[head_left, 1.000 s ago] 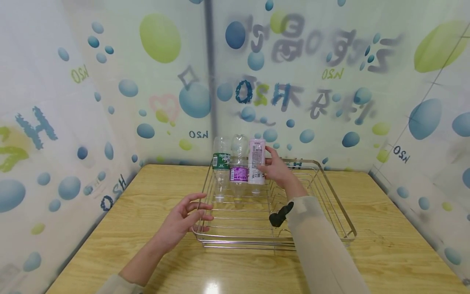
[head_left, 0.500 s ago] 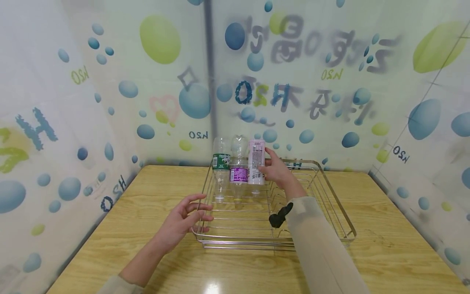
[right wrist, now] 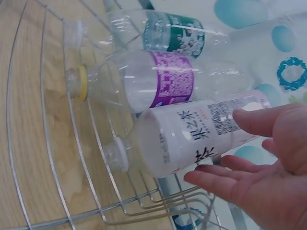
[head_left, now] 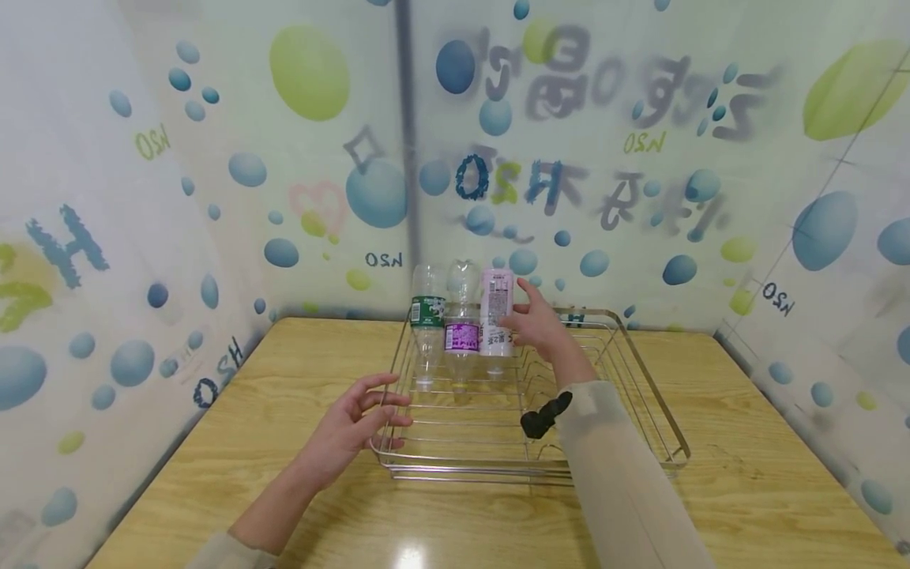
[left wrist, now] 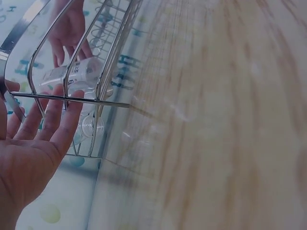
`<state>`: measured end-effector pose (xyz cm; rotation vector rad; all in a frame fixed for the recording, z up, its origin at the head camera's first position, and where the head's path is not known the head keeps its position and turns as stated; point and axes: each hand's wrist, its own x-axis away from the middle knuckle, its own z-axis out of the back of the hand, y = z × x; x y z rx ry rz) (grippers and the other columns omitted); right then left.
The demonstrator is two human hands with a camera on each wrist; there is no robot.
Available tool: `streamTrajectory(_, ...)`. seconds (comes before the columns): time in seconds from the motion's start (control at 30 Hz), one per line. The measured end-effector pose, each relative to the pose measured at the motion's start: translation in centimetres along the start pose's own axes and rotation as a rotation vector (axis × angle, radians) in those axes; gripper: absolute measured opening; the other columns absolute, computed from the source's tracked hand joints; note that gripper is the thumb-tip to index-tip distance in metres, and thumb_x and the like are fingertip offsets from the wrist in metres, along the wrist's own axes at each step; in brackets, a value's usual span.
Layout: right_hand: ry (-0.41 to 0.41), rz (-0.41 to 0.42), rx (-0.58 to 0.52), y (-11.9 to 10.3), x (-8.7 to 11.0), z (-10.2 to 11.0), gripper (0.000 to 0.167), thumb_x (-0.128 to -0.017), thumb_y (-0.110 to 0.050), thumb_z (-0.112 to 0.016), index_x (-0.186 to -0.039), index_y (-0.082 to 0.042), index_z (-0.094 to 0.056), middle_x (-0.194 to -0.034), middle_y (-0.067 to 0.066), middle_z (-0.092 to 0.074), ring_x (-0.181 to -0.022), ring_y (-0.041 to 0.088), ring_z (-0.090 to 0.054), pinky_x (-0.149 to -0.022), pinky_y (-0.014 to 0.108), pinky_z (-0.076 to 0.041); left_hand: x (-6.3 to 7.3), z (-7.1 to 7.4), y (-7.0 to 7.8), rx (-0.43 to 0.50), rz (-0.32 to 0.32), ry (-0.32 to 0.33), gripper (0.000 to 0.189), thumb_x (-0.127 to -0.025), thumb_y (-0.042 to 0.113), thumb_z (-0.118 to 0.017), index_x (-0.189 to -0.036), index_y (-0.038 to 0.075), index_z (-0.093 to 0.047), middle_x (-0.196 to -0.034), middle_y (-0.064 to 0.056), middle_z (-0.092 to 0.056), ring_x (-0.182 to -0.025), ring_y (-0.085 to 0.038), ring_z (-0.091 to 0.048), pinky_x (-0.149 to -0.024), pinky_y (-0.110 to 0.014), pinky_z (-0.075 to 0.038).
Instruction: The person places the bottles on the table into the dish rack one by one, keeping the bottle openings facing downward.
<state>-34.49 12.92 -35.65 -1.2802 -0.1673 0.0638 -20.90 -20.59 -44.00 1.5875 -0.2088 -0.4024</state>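
Several wires form a metal rack (head_left: pixel 652 387) on the table. Three clear plastic bottles lean neck-down at its back left: one with a green label (head_left: pixel 429 312), one with a purple label (head_left: pixel 462 338), and one in a pale pink-and-white wrap (head_left: pixel 495 308). Beside the pink-and-white bottle is my right hand (head_left: pixel 539 324), its fingers spread; the right wrist view shows thumb and fingers uncurled around its side without a grip. My left hand (head_left: pixel 348 431) rests at the rack's left front corner, fingers loosely extended against the wires (left wrist: pixel 79 99).
The rack stands on a wood-grain table (head_left: pixel 732 442). Behind and at both sides hang pale curtains (head_left: pixel 604 190) printed with blue and green dots and lettering. The right part of the rack has curved wire dividers (head_left: pixel 540 379).
My right hand's fingers have loosened and drawn slightly off the pink-and-white bottle to the right. The bottles, the rack and my left hand stay where they were.
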Motion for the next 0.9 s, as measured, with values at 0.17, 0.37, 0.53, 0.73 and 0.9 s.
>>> streamTrajectory(0.17,0.001,-0.012,-0.013,-0.8,0.8,0.9,0.098,-0.110,-0.015,-0.068,-0.178,-0.028,0.001,-0.175,0.030,-0.030,-0.156,0.050,-0.045,-0.121,0.065,-0.050,-0.1,-0.3,0.0,-0.003,0.000,0.008,0.053,-0.113,0.012,-0.061,-0.161,0.009,-0.041,-0.139,-0.008,-0.069,-0.115,-0.025,-0.078,-0.092,-0.055,-0.069)
streamTrajectory(0.37,-0.021,0.042,-0.058,-2.3,2.0,2.3,0.101,-0.109,-0.016,-0.068,-0.178,-0.026,0.006,-0.179,0.031,-0.021,-0.159,0.051,-0.041,-0.127,0.065,-0.043,-0.2,-0.3,0.1,-0.014,0.002,0.003,0.056,-0.113,0.014,-0.062,-0.163,0.006,-0.038,-0.141,-0.011,-0.069,-0.116,-0.024,-0.077,-0.093,-0.054,-0.069)
streamTrajectory(0.53,-0.074,0.136,-0.053,-4.6,3.8,3.2,0.098,-0.109,-0.023,-0.070,-0.178,-0.030,0.000,-0.179,0.027,-0.025,-0.158,0.049,-0.044,-0.128,0.065,-0.041,-0.1,0.1,0.0,-0.027,0.014,0.000,0.055,-0.114,0.015,-0.061,-0.163,0.008,-0.039,-0.148,-0.024,-0.062,-0.118,-0.022,-0.076,-0.095,-0.050,-0.069)
streamTrajectory(0.73,-0.102,0.220,0.124,-6.9,7.0,4.9,0.093,-0.109,-0.041,-0.069,-0.177,-0.038,-0.006,-0.176,0.018,-0.033,-0.156,0.043,-0.048,-0.128,0.066,-0.041,0.3,0.3,0.6,-0.178,-0.002,0.040,0.053,-0.115,0.020,-0.060,-0.163,0.008,-0.042,-0.157,-0.032,-0.049,-0.130,-0.037,-0.070,-0.098,-0.036,-0.067)
streamTrajectory(0.9,-0.081,0.266,0.335,-6.4,9.3,6.7,0.094,-0.109,-0.050,-0.067,-0.177,-0.037,-0.004,-0.178,0.015,-0.034,-0.161,0.043,-0.041,-0.127,0.068,-0.041,0.1,0.4,2.1,-0.406,-0.039,0.162,0.051,-0.113,0.023,-0.064,-0.159,0.006,-0.049,-0.162,-0.024,-0.050,-0.141,-0.043,-0.061,-0.109,-0.040,-0.061)
